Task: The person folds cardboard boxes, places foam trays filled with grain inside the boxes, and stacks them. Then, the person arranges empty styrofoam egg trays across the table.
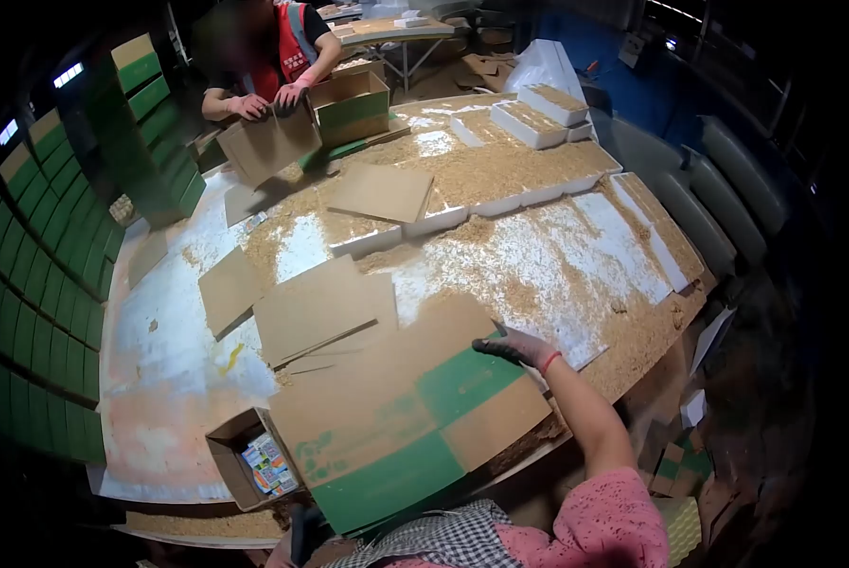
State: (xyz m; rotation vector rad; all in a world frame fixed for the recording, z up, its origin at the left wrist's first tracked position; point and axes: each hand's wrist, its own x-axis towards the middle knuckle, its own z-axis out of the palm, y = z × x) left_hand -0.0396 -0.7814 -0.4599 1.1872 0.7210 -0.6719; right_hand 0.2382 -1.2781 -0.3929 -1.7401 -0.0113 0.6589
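Observation:
In front of me a flattened cardboard box (377, 379), brown with green printed panels, lies tilted over the near edge of the table. My right hand (505, 345), in a dark and pink glove, grips its far right edge with the fingers bent over the top. Low in the view, my left hand (303, 532) is beside the sheet's near left corner; its fingers are mostly hidden. A small open carton (224, 466) with colourful printed packets (269, 464) inside stands just left of the sheet.
Sawdust-like material covers much of the white table (159, 379). Loose cardboard sheets (316, 308) and white trays of the material (529, 123) lie on it. Green cartons (36, 256) are stacked at left. Across the table, a person in a red vest (294, 47) holds a box (271, 142).

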